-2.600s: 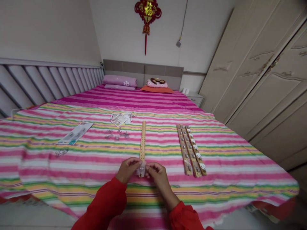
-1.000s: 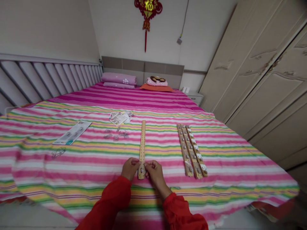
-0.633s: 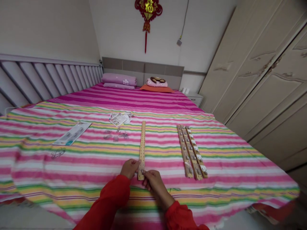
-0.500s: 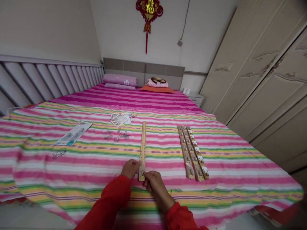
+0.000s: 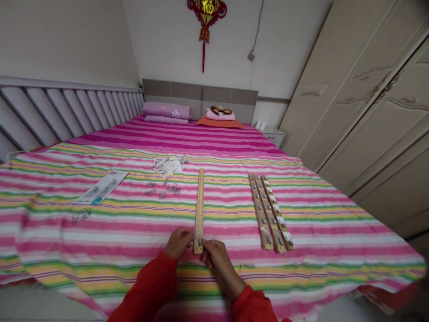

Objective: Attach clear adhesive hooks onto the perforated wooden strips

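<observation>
Strip (image 5: pixel 200 201) flat on cloth (image 5: pixel 134 232), hook (image 5: pixel 198 242) at near end. Left hand (image 5: pixel 179 243), right hand (image 5: pixel 216 256) at opposite edges; whether either pinches, cannot tell from here. Risk: uneven fingertip pressure could skew hook; soft cloth could let strip pivot.

The cloth (image 5: pixel 134 223) is striped in pink, white, yellow and green, the bedspread (image 5: pixel 174 138) is banded in magenta and lighter pink, the strip (image 5: pixel 200 201) is coloured tan and dotted dark, and the sleeves (image 5: pixel 152 281) are coloured red
</observation>
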`<state>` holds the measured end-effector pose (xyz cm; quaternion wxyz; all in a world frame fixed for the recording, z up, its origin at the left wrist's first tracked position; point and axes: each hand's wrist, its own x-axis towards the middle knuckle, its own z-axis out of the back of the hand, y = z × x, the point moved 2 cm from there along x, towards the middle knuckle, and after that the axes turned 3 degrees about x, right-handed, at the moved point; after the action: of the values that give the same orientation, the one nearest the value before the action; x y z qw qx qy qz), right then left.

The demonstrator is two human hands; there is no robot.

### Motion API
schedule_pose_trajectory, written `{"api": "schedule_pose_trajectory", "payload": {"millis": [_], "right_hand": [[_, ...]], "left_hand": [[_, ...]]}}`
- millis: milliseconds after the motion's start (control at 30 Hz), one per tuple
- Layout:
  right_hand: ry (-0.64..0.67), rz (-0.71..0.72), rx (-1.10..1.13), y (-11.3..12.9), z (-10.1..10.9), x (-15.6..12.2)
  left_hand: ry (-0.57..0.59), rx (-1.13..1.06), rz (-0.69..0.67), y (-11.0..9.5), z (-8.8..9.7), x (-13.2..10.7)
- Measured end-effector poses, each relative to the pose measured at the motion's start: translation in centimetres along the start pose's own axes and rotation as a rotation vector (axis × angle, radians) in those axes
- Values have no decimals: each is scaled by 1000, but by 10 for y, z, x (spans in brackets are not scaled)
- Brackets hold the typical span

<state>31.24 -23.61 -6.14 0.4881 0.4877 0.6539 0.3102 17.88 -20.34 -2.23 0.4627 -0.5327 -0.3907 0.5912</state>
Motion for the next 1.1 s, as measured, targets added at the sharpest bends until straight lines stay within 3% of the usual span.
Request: {"api": "schedule_pose_trajectory", "payload": {"millis": [433, 867, 1100], "right_hand": [[12, -25, -39, 0, 1, 3], [30, -19, -61, -4, 3, 6], [-5, -32, -108, -6, 3, 8]], "left_hand": [[37, 59, 27, -1, 1, 13], [169, 148, 64, 3, 7, 30], [161, 226, 85, 7, 6, 35]]}}
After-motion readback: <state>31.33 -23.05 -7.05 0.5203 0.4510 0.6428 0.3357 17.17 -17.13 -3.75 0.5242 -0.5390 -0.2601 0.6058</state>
